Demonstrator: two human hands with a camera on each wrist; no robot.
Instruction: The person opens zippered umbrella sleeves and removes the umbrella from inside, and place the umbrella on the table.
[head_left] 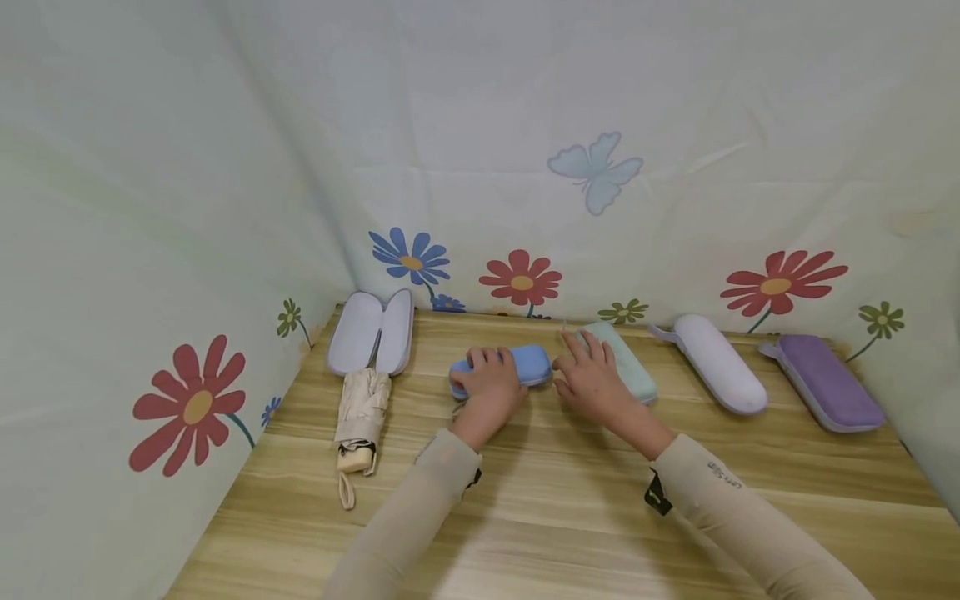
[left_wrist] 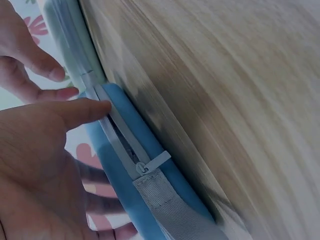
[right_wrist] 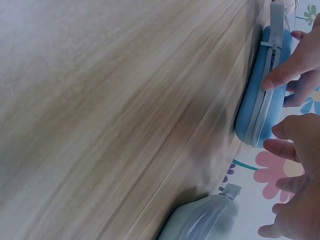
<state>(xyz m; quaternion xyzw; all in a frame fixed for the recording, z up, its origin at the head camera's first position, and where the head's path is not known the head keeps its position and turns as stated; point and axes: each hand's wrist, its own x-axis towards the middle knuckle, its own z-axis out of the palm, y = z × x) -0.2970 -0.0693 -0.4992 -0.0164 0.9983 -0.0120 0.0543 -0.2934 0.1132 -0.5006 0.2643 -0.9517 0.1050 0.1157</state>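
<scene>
My left hand (head_left: pixel 489 385) grips a blue zippered glasses case (head_left: pixel 532 364) that lies on the table. In the left wrist view its thumb presses the grey zipper seam (left_wrist: pixel 117 131), with the fingers round the far side. Near the strap, the zipper pull (left_wrist: pixel 155 162) sits beside a narrow dark gap in the seam. Beyond the case's right end is my right hand (head_left: pixel 596 382), fingers loosely spread and holding nothing. The right wrist view shows its fingertips close to the blue case (right_wrist: pixel 255 110); contact is unclear. Behind that hand lies a mint green case (head_left: pixel 628 364), partly hidden.
At the left, a pale lilac case (head_left: pixel 356 333) lies unfolded, with a folded beige umbrella (head_left: pixel 363 408) against its near edge. Farther right lie a white case (head_left: pixel 720 367) and a purple case (head_left: pixel 828 383). A flower-printed cloth (head_left: pixel 480 200) hangs behind the wooden table (head_left: pixel 525 533).
</scene>
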